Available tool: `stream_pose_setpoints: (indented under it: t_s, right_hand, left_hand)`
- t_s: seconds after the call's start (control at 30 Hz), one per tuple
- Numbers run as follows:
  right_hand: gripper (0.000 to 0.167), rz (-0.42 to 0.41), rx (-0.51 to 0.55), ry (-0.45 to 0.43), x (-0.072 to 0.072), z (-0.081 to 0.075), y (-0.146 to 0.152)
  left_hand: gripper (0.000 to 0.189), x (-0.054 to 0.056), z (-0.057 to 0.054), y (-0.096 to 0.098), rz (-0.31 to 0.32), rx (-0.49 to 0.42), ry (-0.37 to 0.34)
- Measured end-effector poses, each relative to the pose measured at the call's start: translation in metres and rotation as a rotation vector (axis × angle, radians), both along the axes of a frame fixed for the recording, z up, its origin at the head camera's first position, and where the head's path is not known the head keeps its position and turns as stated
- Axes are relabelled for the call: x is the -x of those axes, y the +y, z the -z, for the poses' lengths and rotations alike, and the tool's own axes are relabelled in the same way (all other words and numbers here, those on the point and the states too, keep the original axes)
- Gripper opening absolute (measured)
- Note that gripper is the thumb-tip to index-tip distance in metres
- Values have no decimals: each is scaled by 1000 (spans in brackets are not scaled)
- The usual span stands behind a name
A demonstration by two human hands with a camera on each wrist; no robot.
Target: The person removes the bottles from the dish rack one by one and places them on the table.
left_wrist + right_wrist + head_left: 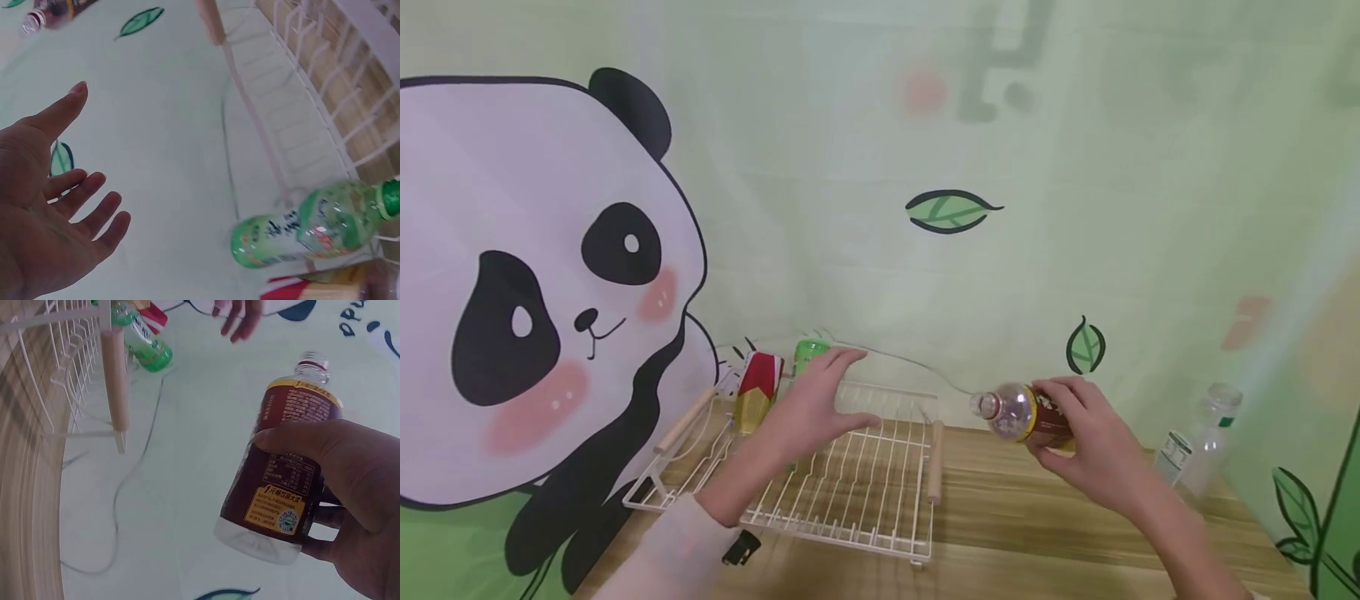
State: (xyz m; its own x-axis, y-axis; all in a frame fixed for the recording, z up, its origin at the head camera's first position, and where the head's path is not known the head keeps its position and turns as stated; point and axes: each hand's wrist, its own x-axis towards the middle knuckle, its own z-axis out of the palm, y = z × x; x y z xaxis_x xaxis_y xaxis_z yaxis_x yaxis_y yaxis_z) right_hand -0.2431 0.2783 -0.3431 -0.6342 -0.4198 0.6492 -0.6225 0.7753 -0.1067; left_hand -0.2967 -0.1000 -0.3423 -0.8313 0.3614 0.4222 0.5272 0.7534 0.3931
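My right hand (1093, 433) grips a clear plastic bottle (1037, 415) with a dark red and yellow label. In the head view the bottle is tilted, its uncapped neck pointing left; the right wrist view shows its label (284, 456) under my thumb. My left hand (816, 400) is held over the white wire rack (865, 492), thumb and fingers spread with nothing between them. In the left wrist view a green bottle (306, 225) with a green cap lies against the rack, beside a red and yellow package (312, 287).
At the right of the wooden table (1022, 542) stand a clear empty bottle (1213, 425) and a small white labelled item (1172, 457). A small black clip-like object (742, 547) is near the rack's front edge. A panda-printed backdrop (850, 167) rises behind, with a thin cable along it.
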Motion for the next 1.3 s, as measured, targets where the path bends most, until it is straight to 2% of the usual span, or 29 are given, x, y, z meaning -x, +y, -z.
stream_pose_setpoints:
  t_s: [0.13, 0.33, 0.6, 0.77, 0.93, 1.07, 1.3]
  right_hand:
    - [81, 28, 64, 8, 5, -2, 18]
    - [79, 70, 164, -100, 5, 2, 42]
    - [80, 107, 295, -135, 6, 10, 62]
    - [82, 171, 410, -232, 7, 20, 75]
    - [78, 177, 472, -254, 10, 34, 88]
    - [76, 197, 507, -268, 14, 45, 95]
    - [83, 252, 552, -344, 19, 59, 108]
  left_hand:
    - [95, 9, 7, -15, -61, -42, 15]
    - [94, 22, 14, -35, -140, -90, 20]
    - [100, 36, 27, -48, -225, -207, -4]
    - [101, 41, 46, -50, -264, -264, -40]
    - [99, 44, 68, -49, -307, -281, -70]
    - [96, 44, 77, -48, -340, -312, -73]
    - [100, 48, 91, -51, -365, -336, -151]
